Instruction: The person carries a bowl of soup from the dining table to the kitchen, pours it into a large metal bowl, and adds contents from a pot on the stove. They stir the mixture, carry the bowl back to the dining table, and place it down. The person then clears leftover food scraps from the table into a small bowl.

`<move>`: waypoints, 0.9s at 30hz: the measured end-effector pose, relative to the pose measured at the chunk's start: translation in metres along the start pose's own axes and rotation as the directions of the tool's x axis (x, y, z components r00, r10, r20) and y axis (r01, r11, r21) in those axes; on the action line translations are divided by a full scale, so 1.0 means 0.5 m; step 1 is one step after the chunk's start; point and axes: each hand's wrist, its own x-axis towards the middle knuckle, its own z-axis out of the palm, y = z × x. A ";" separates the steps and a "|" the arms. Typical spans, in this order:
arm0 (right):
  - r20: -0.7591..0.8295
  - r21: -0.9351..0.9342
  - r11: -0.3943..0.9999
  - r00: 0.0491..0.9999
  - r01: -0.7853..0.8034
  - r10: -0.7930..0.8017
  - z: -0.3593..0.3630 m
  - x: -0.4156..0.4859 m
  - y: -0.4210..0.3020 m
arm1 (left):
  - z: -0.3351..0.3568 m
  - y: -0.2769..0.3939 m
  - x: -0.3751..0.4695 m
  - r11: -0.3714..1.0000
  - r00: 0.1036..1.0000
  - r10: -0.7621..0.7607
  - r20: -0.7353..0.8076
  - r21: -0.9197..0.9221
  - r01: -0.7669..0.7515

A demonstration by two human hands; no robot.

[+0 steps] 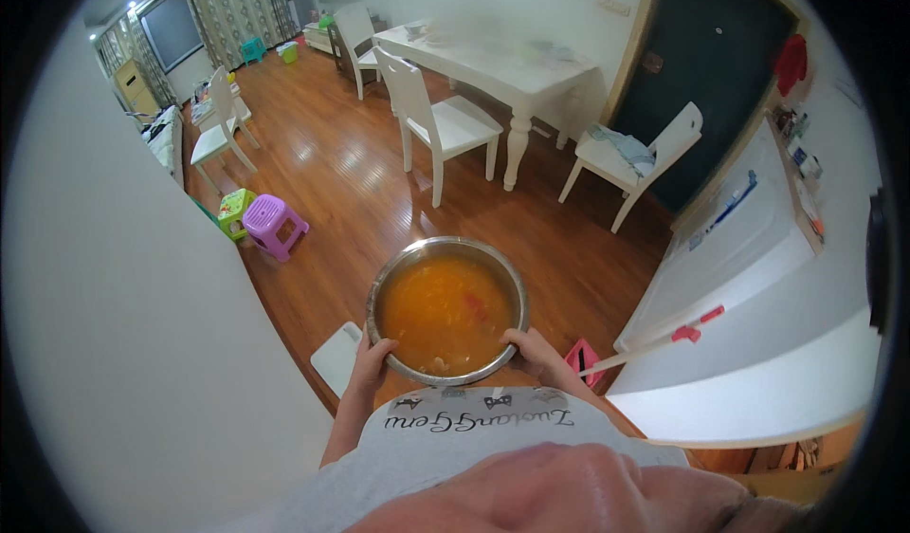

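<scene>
A round stainless steel basin (522, 298) is held out in front of my body. Orange soup-like liquid (444, 312) fills much of it, with a red piece (475, 307) near the right and pale bits close to the near rim. My left hand (372, 359) grips the basin's near left side, thumb over the rim. On the near right side, my right hand (530, 350) holds it the same way. The fingers under the basin are hidden. The basin looks about level.
Ahead stands a white dining table (490, 60) with bowls, flanked by white chairs (455, 120) and another chair (618, 156) bearing cloth. Plastic stools (274, 220) line the left wall (178, 319). A pink dustpan (584, 362) and a white cabinet (718, 263) are at right.
</scene>
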 end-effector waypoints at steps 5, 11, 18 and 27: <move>0.035 0.026 0.998 0.997 0.061 -0.062 -0.067 0.152 -0.144 | 0.062 0.009 0.190 1.000 0.999 0.017 -0.049 0.009 -0.017; -0.006 0.102 0.992 0.997 0.077 -0.076 -0.135 0.333 -0.322 | 0.122 0.021 0.502 1.000 0.996 0.025 0.084 0.016 -0.026; -0.104 0.131 0.984 0.989 0.123 -0.110 -0.231 0.507 -0.521 | 0.221 0.056 0.896 0.989 0.972 -0.103 0.211 0.129 0.076; -0.215 0.216 0.932 0.946 0.289 -0.244 -0.435 0.777 -0.828 | 0.442 0.035 1.302 0.990 0.975 -0.118 0.188 0.101 0.101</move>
